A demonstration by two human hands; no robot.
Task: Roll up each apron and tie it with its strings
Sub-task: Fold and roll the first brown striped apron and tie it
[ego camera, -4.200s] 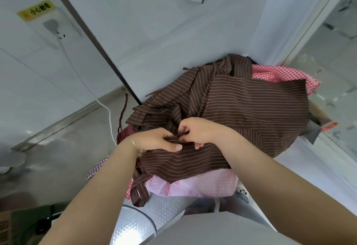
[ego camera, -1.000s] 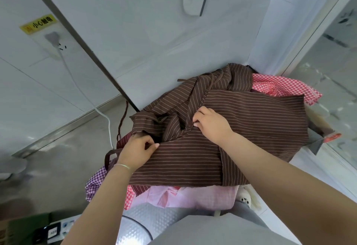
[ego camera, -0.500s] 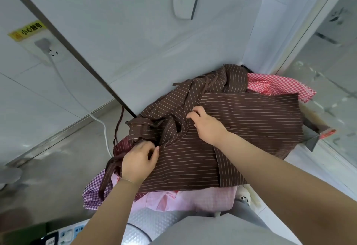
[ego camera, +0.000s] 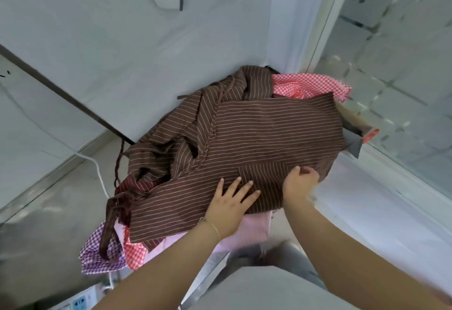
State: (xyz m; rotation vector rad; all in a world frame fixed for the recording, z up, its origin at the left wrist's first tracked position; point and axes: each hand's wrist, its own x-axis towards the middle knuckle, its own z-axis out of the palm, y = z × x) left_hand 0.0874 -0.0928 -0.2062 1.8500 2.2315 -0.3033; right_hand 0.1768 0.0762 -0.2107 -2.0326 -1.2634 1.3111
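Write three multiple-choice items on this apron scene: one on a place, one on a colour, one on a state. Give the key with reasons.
1. Where does the red checked cloth show most?
A. behind the brown striped apron, far right
B. on the floor
C. on the wall

2. What colour is the top apron?
A. blue
B. brown with pale stripes
C. plain white

3. How does the left hand lie?
A. fingers spread flat on the apron
B. fist in the air
C. gripping the white cable

Key: A, it peeks out beyond the apron's far edge; B, thin pale lines cross brown cloth; A, straight fingers press the fabric.
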